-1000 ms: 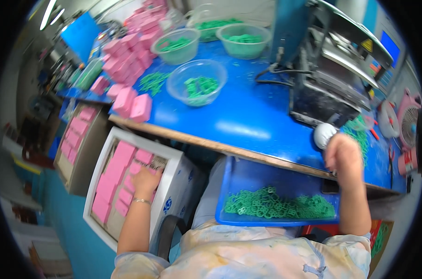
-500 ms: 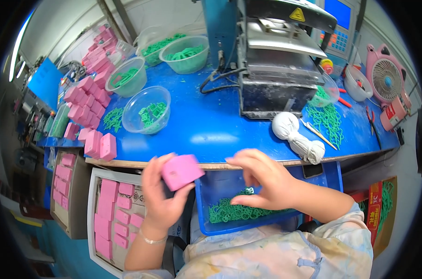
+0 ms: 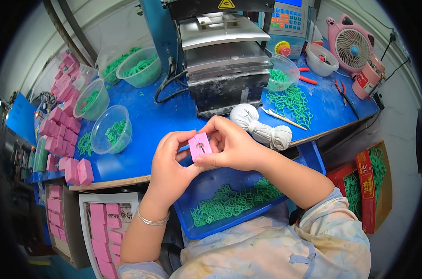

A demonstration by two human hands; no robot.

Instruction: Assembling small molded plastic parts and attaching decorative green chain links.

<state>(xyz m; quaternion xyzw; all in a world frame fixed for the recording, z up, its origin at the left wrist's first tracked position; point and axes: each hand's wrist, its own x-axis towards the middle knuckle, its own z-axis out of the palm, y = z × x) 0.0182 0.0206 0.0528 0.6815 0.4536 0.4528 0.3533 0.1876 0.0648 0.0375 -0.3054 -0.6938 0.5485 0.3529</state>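
In the head view, the left hand, partly closed, grips a pink block between thumb and fingers; the right hand, similarly curled, holds its other side. The block appears between the press and the tray of green pieces. A white bundle lies near the right hand.

Block before press, tray below, bowls left, fan right

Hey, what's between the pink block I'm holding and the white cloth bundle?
In the head view, your right hand lies between the pink block and the white cloth bundle.
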